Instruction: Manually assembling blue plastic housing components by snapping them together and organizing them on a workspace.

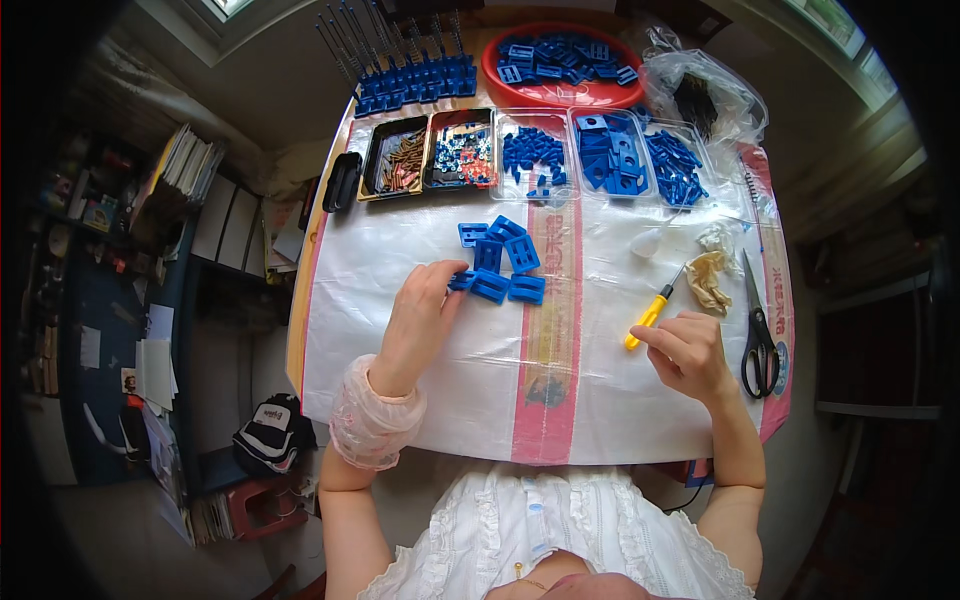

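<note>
Blue blocks (488, 256) are lying in a loose cluster on the sheet-covered worktop (460, 410). At the cluster's left edge, the left hand (415, 318) is bending its fingers against one block; whether it is pinching it, I cannot tell. The right hand (688, 355) is curling loosely at the handle of a yellow screwdriver (651, 317); I cannot tell whether it is gripping it.

Containers are standing along the far side. One black tray (368, 166) is holding brass- and copper-coloured screws (404, 160); the next (430, 150) is holding small silver, white and red bits (463, 152). Three clear boxes are following: the first is holding small blue parts (533, 150), the second larger blue plates (610, 160), the third slim blue pieces (677, 166). Behind them, a red basin (570, 95) is brimming with more blue parts (570, 58). Beside it, a clear bag (745, 95) is enclosing dark strands (694, 105).
</note>
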The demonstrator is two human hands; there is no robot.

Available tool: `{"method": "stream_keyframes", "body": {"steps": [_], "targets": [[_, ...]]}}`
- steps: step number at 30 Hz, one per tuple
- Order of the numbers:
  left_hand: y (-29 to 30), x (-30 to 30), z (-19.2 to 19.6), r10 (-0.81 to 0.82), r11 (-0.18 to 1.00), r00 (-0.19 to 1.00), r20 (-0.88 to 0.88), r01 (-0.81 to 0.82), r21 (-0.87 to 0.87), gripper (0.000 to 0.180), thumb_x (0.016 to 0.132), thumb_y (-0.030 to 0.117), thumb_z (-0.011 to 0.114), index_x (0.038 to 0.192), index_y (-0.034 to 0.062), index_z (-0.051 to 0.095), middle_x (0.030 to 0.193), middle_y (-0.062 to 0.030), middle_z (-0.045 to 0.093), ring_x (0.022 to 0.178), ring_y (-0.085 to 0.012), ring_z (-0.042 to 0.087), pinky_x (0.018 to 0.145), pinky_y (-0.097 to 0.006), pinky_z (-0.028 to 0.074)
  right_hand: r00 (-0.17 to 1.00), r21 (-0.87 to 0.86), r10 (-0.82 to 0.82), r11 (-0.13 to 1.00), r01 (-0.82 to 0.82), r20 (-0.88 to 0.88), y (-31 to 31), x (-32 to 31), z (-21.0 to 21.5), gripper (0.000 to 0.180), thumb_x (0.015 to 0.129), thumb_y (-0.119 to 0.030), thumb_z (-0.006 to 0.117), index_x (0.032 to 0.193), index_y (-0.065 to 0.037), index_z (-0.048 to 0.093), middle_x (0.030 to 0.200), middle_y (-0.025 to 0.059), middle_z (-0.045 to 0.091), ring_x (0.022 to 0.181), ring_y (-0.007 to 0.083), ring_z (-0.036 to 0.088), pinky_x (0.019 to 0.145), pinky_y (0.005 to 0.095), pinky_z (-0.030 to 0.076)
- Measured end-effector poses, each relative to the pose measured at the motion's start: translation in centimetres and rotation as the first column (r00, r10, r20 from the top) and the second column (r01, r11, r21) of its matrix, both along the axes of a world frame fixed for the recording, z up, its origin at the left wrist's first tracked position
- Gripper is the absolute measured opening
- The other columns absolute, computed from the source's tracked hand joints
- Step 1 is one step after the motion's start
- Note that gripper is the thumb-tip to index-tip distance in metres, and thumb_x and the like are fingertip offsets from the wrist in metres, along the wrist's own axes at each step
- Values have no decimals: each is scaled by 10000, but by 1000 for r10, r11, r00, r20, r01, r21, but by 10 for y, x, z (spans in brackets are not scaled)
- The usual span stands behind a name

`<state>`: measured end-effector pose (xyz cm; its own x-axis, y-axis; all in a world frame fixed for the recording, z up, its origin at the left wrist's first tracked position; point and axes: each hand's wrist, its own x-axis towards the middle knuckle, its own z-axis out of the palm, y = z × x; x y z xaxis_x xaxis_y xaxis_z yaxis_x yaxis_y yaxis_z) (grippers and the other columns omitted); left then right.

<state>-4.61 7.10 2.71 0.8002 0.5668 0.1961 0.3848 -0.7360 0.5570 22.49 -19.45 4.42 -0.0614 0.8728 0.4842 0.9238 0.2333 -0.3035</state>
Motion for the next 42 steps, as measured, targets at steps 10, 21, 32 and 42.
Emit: {"method": "stream_keyframes", "body": {"steps": [10,21,32,42], "targets": [[-2,3,4,173,983,984,-39,-170,68,314,932,82,747,1232,61,657,935,-146,747,818,-336,708,744,-431,558,1000,-35,-3,999,3,-9,2,1,-3,299,734,15,758,1019,-75,748,673,33,606,570,222,614,539,361,451],[11,-5,0,297,955,953,-60,-294,48,165,1015,161,681,1134,64,742,1079,-163,711,839,-341,733,742,-439,567,1000,-55,-16,998,17,7,2,2,0,290,742,16,756,1019,-72,747,676,34,610,572,219,617,541,358,453],[30,-20,4,352,930,935,51,-356,89,180,1016,101,655,1165,74,752,981,-130,727,873,-343,729,773,-437,559,1000,-63,-13,998,14,21,0,4,0,304,736,19,762,1026,-72,747,676,33,608,568,217,613,544,356,454],[-11,14,3,-173,940,983,-61,184,289,431,803,41,821,1212,52,685,1137,-73,673,1013,-262,636,907,-370,539,1000,-63,-3,998,4,22,-2,3,2,308,736,8,766,1031,-76,743,697,37,623,586,224,623,560,360,472]]}}
